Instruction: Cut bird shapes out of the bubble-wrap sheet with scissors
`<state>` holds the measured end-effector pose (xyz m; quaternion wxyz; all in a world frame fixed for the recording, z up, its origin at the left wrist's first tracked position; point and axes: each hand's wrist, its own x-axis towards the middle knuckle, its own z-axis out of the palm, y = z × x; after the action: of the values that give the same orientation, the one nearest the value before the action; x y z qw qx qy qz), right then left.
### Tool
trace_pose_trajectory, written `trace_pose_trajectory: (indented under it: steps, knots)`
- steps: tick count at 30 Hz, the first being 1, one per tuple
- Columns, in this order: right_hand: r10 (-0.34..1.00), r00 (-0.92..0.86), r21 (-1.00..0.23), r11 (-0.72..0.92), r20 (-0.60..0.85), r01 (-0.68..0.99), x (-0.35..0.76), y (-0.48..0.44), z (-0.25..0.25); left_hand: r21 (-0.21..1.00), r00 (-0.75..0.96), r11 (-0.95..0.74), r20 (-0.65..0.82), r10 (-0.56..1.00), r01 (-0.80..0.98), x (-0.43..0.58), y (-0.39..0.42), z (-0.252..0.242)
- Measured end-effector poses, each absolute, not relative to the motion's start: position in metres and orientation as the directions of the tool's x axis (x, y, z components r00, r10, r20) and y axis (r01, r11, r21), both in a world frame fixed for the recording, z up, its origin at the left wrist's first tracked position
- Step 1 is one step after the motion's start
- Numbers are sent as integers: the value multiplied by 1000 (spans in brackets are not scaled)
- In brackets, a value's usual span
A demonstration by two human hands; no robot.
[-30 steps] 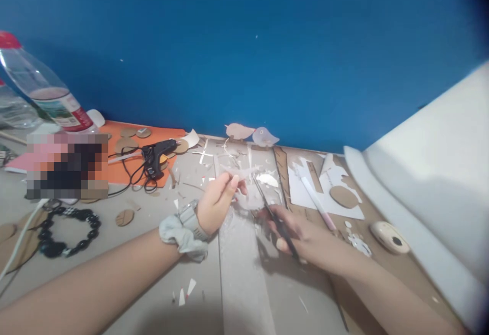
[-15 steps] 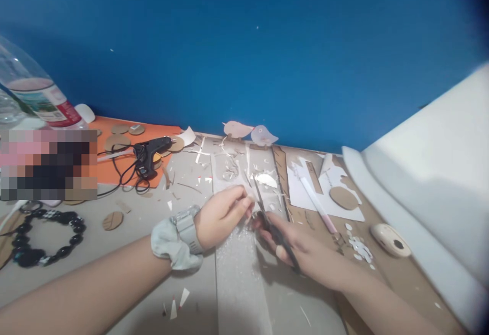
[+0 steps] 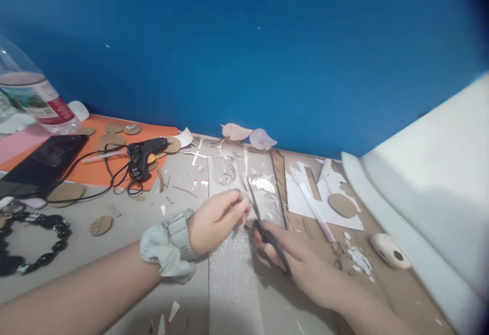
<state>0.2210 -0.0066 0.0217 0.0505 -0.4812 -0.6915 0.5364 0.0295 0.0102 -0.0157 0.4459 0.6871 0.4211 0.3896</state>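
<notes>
Left fingers: the fingers (image 3: pixel 239 205) are pinched together on a small pale scrap (image 3: pixel 247 214), which is too blurred to make out further.
Right fingers: these are curled through the black handles of the scissors (image 3: pixel 269 235) and clamped on them. The blades point away from the person and lie just beside the scrap.
Left hand: the left hand (image 3: pixel 214 220) hovers low over the worktop (image 3: pixel 126 223), with a grey watch (image 3: pixel 179 228) and a pale scrunchie (image 3: pixel 160 251) on the wrist.
Right hand: the right hand (image 3: pixel 298 261) comes in from the lower right, its knuckles near the left fingertips.
Beneath the hands: a long glitter strip (image 3: pixel 233 284) runs from the near edge toward the wall, strewn with small offcuts.
Right of the hands: a pink-and-white pen (image 3: pixel 315 206) lies across white paper (image 3: pixel 305 197), which also carries a cardboard oval (image 3: pixel 342 204). Near them are a small white oval object (image 3: pixel 389 251) and, further right, a white foam board (image 3: pixel 431 182).
Far edge: two bird cut-outs (image 3: pixel 248 134) stand against the blue wall (image 3: pixel 244 45).
Left of the hands: a black glue gun (image 3: pixel 147 150) rests at the edge of an orange sheet (image 3: pixel 95 174) with cardboard discs (image 3: pixel 101 225) around it. Further left are a dark phone (image 3: pixel 42 162), a black bead bracelet (image 3: pixel 38 246) and a plastic bottle (image 3: pixel 26 95).
</notes>
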Motion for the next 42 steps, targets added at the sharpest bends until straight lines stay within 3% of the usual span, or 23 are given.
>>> trace_pose_trajectory:
  steps: [17, 36, 42]
  knots:
    - [807, -511, -848, 25, -295, 529, 216, -9, 7, 958, 357, -249, 186, 915, 140, 28, 13, -14]
    - [812, -488, -879, -63, -321, 473, 216, -9, -3, 971, 371, -208, 150, 916, 121, 29, 12, -13]
    - [822, -484, -920, -116, -301, 375, 217, -9, 6, 987, 176, -158, 159, 971, -18, 26, 16, -16]
